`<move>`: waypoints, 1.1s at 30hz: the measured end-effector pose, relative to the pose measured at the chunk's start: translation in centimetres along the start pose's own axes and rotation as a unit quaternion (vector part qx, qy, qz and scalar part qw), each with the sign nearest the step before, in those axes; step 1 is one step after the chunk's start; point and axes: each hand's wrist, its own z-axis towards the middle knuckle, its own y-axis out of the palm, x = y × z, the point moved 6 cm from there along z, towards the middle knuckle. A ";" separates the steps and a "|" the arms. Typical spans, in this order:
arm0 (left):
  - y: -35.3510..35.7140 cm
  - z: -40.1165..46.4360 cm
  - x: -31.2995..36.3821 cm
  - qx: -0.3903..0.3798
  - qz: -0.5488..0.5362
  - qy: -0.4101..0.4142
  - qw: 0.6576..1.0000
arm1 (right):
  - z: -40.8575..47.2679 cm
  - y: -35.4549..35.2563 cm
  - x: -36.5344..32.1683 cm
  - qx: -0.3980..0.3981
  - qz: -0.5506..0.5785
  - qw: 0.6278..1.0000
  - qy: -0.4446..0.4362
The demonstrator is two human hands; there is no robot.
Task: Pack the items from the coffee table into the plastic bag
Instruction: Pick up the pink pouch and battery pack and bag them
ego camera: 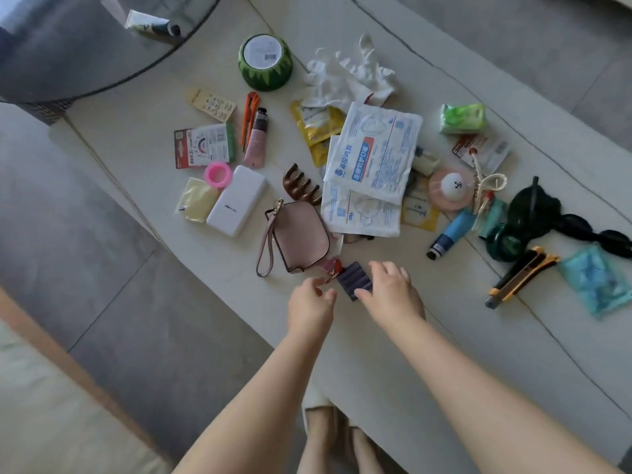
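Observation:
The cream coffee table [393, 354] is strewn with small items. The crumpled white plastic bag [345, 75] lies at the far side, beside a green watermelon-pattern tin [265, 61]. Near the front edge, my right hand [391, 292] curls over a small dark ribbed packet [352, 280], thumb at its near edge and fingers at its far right corner. My left hand [311, 307] hovers just left of that packet with fingers loosely curled, next to a small red piece [337, 267]. A pink wristlet pouch [297, 234] lies just beyond both hands.
Face-mask packets [374, 155], a white power bank [237, 201], brown hair claw [301, 184], pink tube [258, 140], blue tube [449, 234], yellow utility knife [521, 275], dark glasses [533, 206] and green tissue pack [462, 118] lie about. A glass side table [85, 53] stands far left.

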 end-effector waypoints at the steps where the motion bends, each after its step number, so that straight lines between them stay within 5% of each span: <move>1: 0.4 0.8 -0.1 0.010 -0.017 -0.006 1.000 | 0.6 0.3 -0.5 0.015 -0.002 1.000 -0.004; 9: 2.4 3.2 -0.5 0.053 -0.070 -0.036 0.996 | 2.0 2.7 0.0 0.078 -0.009 0.997 0.013; 15: 2.9 2.2 -0.2 0.041 -0.077 -0.007 0.996 | 1.1 2.6 3.0 0.071 0.073 0.990 0.101; 17: 3.1 1.5 -0.4 0.021 -0.131 -0.022 0.991 | 0.8 2.7 4.5 0.070 0.199 0.968 0.137; 18: 3.2 1.0 -0.4 0.002 -0.160 -0.026 0.987 | 0.6 2.9 5.1 0.052 0.333 0.927 0.166; 20: 3.4 -0.5 0.1 -0.044 -0.202 -0.027 0.978 | 0.0 3.1 4.7 -0.016 0.610 0.767 0.201; 22: 3.1 -2.0 1.0 -0.082 -0.205 -0.005 0.975 | -0.7 2.5 3.1 -0.098 0.746 0.629 0.195; 24: 2.5 -3.1 1.8 -0.102 -0.185 0.031 0.977 | -1.2 1.3 1.7 -0.138 0.788 0.572 0.183; 29: -0.3 -4.5 3.3 -0.079 -0.097 0.110 0.986 | -1.9 -1.1 -0.3 -0.160 0.758 0.610 0.167; 33: -4.0 -5.1 4.3 -0.017 -0.148 0.100 0.984 | -2.0 -2.9 -1.5 -0.140 0.746 0.636 0.139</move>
